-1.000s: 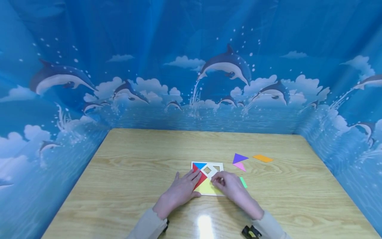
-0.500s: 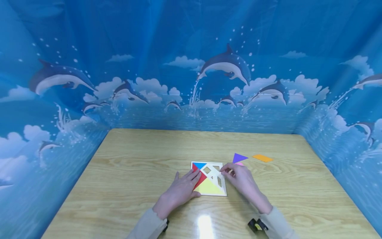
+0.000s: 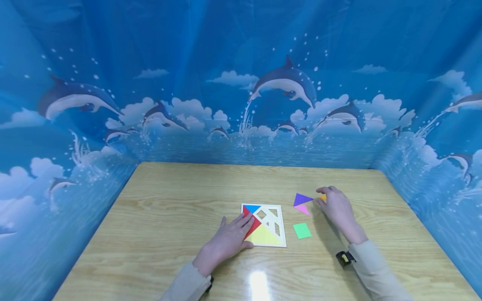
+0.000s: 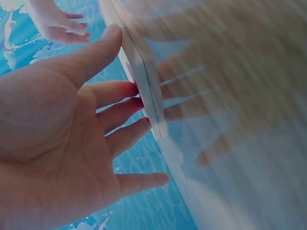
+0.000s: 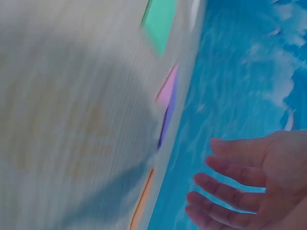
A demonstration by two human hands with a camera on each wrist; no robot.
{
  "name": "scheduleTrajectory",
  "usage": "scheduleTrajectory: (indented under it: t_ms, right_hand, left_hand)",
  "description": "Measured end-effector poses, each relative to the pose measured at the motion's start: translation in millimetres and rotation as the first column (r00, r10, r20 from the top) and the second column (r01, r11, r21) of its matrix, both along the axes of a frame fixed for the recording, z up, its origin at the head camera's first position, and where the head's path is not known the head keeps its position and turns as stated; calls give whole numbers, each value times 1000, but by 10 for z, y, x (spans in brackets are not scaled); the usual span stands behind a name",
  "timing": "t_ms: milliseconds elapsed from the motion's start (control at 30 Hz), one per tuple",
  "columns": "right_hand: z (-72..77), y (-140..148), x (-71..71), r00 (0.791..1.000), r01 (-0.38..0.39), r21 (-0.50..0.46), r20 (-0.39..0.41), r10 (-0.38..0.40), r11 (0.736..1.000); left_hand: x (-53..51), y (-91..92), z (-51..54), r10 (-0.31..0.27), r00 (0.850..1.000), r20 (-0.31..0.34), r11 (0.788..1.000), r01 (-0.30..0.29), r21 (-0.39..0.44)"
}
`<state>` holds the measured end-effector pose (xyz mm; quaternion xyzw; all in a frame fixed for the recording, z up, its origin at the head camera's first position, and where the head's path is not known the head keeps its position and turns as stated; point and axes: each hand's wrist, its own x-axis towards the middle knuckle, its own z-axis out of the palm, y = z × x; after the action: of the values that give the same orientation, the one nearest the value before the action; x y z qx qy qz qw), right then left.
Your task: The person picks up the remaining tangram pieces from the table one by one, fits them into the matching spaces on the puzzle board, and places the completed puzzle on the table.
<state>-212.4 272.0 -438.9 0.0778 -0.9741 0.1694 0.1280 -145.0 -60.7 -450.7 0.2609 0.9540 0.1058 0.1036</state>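
Off the board (image 3: 270, 218) and across to the orange piece (image 3: 322, 197) goes the right hand (image 3: 336, 206) — fingers loosely bent, thumb apart, pinching nothing, with the piece flat on the table (image 3: 169, 209) below. Spread out, the left hand (image 3: 233, 236) rests on the board over the red triangle (image 3: 256, 225). Thin piece, by the look of it — best pinched by opposite edges, without nudging the purple triangle (image 3: 302, 199) close by.

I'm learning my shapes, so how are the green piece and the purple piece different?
The green piece has four sides; the purple piece is a triangle. The green piece lies by itself, while the purple piece lies right beside the pink piece. Both lie flat on the table.
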Motion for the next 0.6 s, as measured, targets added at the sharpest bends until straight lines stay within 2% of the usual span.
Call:
scheduleTrajectory:
  t_ms: [167, 367, 600]
  right_hand:
    - [-59, 249, -156, 995, 28, 100, 97, -38, 995]
    - [-120, 400, -259, 982, 31, 110, 182, -50, 993]
    - [-169, 450, -335, 979, 46, 132, 190, -71, 990]
  left_hand:
    - [-3, 1, -4, -1, 1000, -3, 1000, 1, -9]
    - [-5, -1, -5, -4, 1000, -7, 1000, 4, -8]
    - [-1, 3, 12, -3, 1000, -4, 1000, 3, 0]
